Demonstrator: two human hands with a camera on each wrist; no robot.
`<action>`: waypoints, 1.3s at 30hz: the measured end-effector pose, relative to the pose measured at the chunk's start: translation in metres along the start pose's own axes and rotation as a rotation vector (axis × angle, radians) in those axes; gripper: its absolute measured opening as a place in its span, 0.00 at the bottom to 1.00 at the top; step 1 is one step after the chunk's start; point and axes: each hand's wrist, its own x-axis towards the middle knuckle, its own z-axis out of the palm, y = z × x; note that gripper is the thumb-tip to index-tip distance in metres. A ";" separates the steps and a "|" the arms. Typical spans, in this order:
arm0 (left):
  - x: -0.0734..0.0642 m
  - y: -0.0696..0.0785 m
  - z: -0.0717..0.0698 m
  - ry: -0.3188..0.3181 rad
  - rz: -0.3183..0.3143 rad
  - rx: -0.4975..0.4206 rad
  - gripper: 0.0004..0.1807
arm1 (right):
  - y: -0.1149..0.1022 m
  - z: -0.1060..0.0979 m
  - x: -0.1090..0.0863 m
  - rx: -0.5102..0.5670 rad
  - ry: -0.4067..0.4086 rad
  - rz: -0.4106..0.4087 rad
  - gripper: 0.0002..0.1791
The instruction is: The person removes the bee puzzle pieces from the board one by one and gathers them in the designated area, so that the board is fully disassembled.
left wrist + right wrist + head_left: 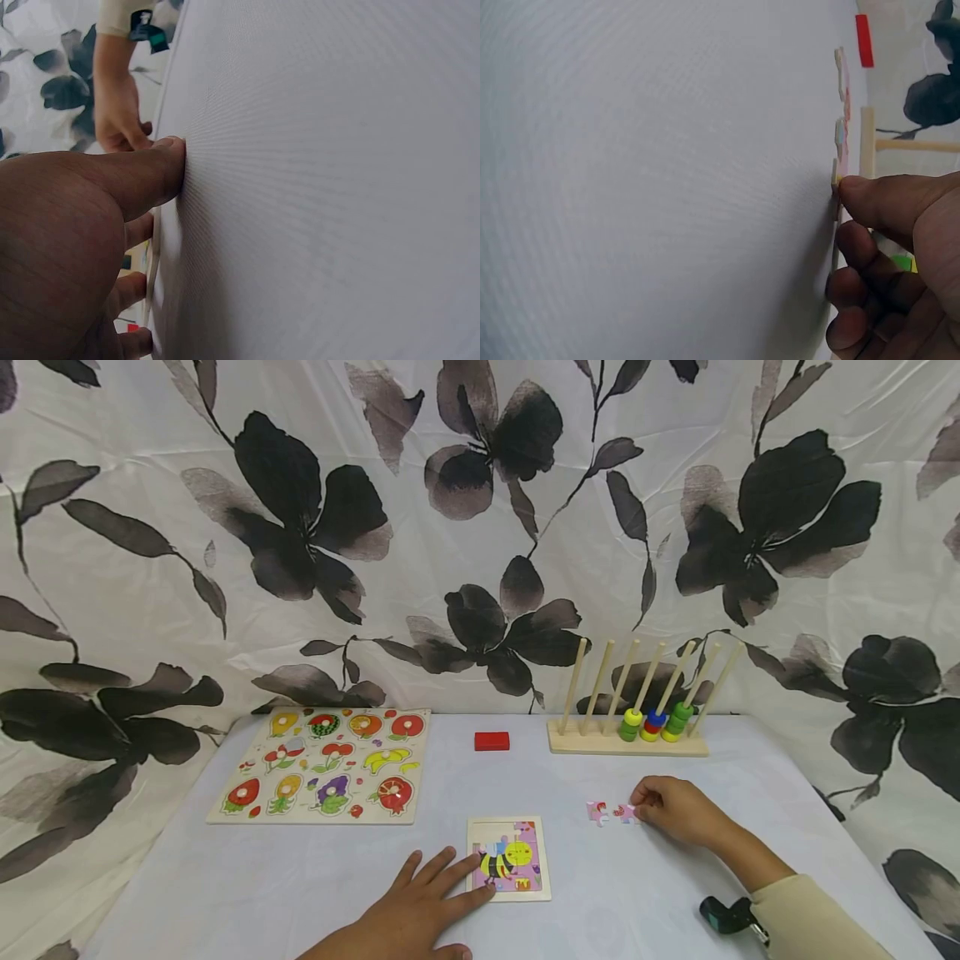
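A small bee puzzle [528, 855] in a pale wooden frame lies near the table's front. My left hand [420, 902] has its fingers spread, with fingertips resting on the frame's left side; in the left wrist view the thumb [161, 169] touches the white cloth. Further right, my right hand [678, 810] pinches a small puzzle piece [835, 180] at the tabletop between thumb and curled fingers, which mostly hide it in the head view. Beside it lie two pink puzzle pieces, one at the left [597, 812] and one closer to the fingertips [623, 813].
A fruit puzzle board [315, 768] lies at the back left. A red block [492, 741] sits at the back middle. A wooden peg stand [600, 742] with coloured rings rises at the back right. A black device [726, 914] is by the right sleeve.
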 end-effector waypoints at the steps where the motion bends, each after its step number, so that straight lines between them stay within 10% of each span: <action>1: 0.000 0.000 0.000 -0.001 0.001 -0.002 0.40 | -0.001 0.000 0.000 -0.011 0.001 -0.001 0.04; 39: 0.000 -0.005 0.002 0.018 0.030 -0.027 0.40 | -0.063 0.024 0.016 -0.068 0.008 -0.107 0.07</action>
